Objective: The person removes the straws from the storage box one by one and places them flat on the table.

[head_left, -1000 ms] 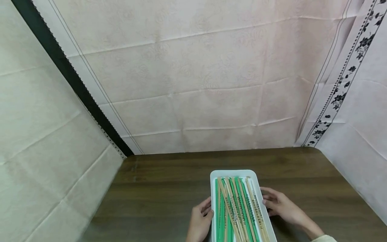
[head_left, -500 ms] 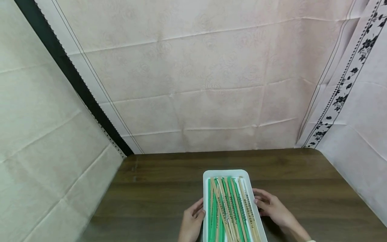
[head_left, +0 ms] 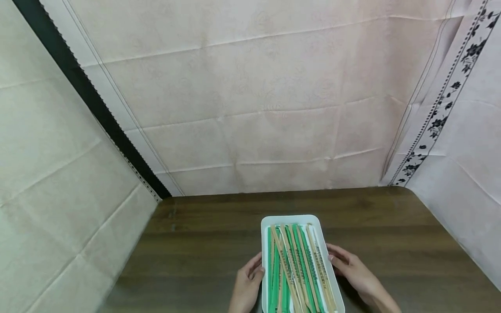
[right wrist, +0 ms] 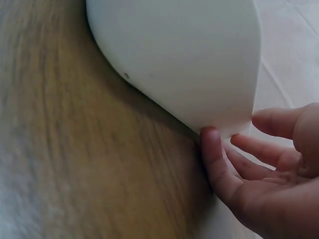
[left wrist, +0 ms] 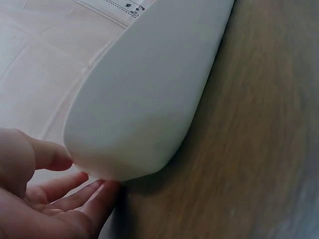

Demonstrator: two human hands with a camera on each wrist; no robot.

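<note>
A white rectangular tray [head_left: 290,218] sits on the table at the bottom centre of the head view, its near end cut off. Long tan sticks [head_left: 296,269], like chopsticks in green-printed wrappers, lie lengthwise in it, some crossing at a slant. My left hand [head_left: 246,282] holds the tray's left side, and my right hand [head_left: 354,276] holds the opposite side. In the left wrist view, thumb and fingertips meet the corner of the smooth tray wall [left wrist: 134,99]. From the right wrist, fingertips press low on the wall [right wrist: 184,64], with the thumb near its rim.
The dark wood-grain table [head_left: 203,248] extends around the tray. Behind it hangs a pale creased cloth [head_left: 274,108], with similar cloth on both sides. A black band [head_left: 94,100] runs down the left, and a floral border [head_left: 442,113] down the right.
Both hands and the tray have shifted left together, mostly between the first and second head frames. The view has tilted slightly since. The sticks keep their arrangement.
</note>
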